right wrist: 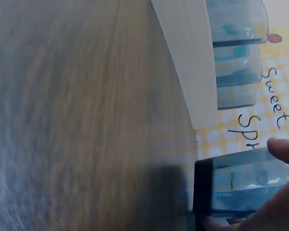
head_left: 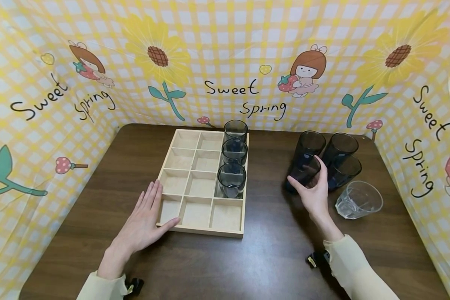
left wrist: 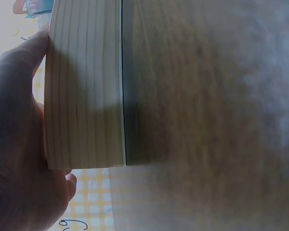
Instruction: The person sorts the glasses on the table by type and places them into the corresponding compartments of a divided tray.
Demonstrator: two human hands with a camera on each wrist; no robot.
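While the right grip [head_left: 316,196] holds a dark glass [head_left: 301,171] beside its neighbours [head_left: 342,146] on the worktop [head_left: 210,266], the left grip [head_left: 144,221] rests extended against the tray [head_left: 202,231]; lifting sideways could topple them.

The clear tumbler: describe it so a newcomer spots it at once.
On the brown table, look right of the wooden compartment tray to the dark tumblers. The clear tumbler sits just off their near end; it alone is untinted.
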